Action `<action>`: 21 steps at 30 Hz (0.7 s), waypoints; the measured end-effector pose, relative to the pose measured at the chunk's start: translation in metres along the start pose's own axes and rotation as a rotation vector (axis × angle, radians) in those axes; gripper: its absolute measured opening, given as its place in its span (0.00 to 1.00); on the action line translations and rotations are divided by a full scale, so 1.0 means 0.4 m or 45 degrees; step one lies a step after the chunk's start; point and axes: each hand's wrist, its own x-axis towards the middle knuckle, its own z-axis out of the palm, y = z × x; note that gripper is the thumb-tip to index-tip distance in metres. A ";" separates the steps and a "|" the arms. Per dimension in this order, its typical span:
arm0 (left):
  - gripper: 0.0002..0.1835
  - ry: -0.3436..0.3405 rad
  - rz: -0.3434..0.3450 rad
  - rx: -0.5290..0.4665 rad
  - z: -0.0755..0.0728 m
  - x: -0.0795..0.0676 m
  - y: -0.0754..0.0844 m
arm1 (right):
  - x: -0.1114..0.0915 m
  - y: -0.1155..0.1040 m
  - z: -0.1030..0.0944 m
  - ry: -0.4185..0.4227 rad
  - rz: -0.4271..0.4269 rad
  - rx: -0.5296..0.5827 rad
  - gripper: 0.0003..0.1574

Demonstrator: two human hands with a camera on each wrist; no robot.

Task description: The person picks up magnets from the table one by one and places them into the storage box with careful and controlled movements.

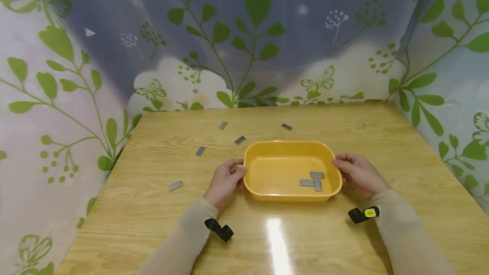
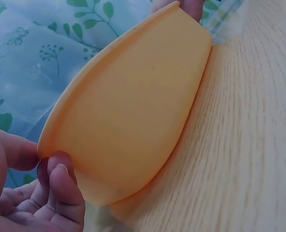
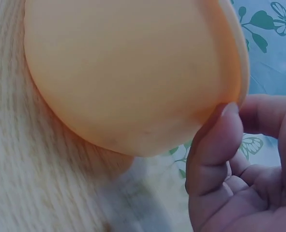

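Observation:
A yellow plastic tub sits between the two hands, low over or on the tabletop; I cannot tell which. My left hand pinches the rim at its left end, thumb on one side and fingers on the other. At the opposite end my right hand pinches the rim the same way. Inside the tub, toward the right, lie three flat grey rectangular pieces, among them an upright one and one lying sideways. The left wrist view shows the outer side of the tub close up.
More grey pieces lie loose on the wooden table: one left of the left hand, one, one near the tub's back left corner, and others behind. Leaf-patterned curtains surround the table's back and sides.

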 end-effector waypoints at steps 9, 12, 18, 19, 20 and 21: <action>0.22 0.029 -0.005 -0.029 -0.011 0.026 -0.059 | 0.006 -0.001 0.000 0.011 0.017 0.024 0.28; 0.21 0.051 0.001 -0.033 -0.009 0.027 -0.065 | 0.007 -0.002 -0.004 0.012 0.023 0.039 0.28; 0.19 0.045 0.017 -0.026 -0.011 0.029 -0.058 | 0.004 0.000 -0.005 0.010 0.016 0.049 0.29; 0.19 0.044 0.010 -0.026 -0.013 0.029 -0.057 | 0.004 0.001 -0.004 0.010 0.019 0.054 0.28; 0.19 0.044 0.002 -0.027 -0.015 0.028 -0.054 | 0.004 0.002 -0.004 0.010 0.021 0.059 0.28; 0.18 0.044 -0.008 -0.023 -0.018 0.028 -0.052 | 0.004 0.003 -0.003 0.010 0.023 0.066 0.27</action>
